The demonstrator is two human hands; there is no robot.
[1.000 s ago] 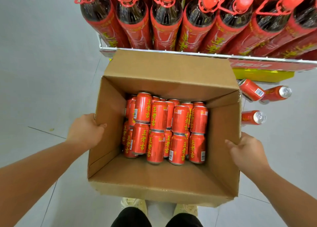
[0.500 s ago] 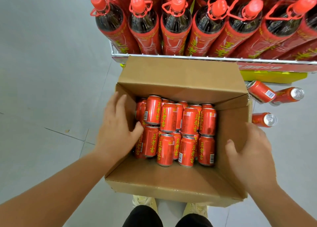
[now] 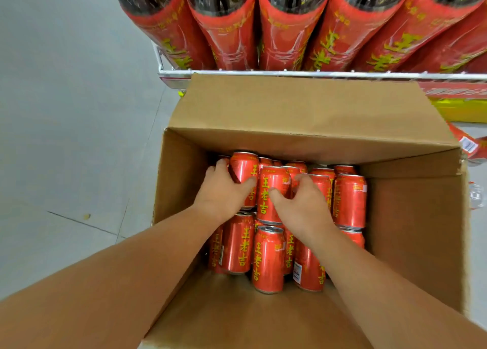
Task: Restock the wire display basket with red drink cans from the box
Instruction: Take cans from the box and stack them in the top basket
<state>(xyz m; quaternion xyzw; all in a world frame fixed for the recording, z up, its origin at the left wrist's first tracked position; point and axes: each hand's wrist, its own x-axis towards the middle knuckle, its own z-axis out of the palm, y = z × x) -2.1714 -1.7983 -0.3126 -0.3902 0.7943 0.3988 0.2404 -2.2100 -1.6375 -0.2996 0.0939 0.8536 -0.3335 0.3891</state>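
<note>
Head view. Looks down into an open cardboard box (image 3: 303,111) filling the centre and lower right of the frame, packed tight with red drink cans (image 3: 268,259). Lower cans mostly hidden under the upper ones and under both forearms, so no count possible. Cuts off the tall red-labelled bottles (image 3: 284,32) at the top edge, caps out of sight, standing behind a white wire rail (image 3: 290,74). Shows only a sliver of another can (image 3: 467,145) at the right edge, half behind the box's corner. Just below it, a blurred pale shape, impossible to identify. Grey tiled floor (image 3: 66,111) at left.

Inside the box, upper middle: left hand (image 3: 224,195) wrapped round the top-left can (image 3: 245,169), thumb across its front, fingertips over its far left side. Right hand (image 3: 303,206) clamped on the neighbouring can (image 3: 274,187) just to the right, thumb on the label, fingers curled behind and hiding that can's right flank. Both gripped cans side by side, among the rest in the box.
</note>
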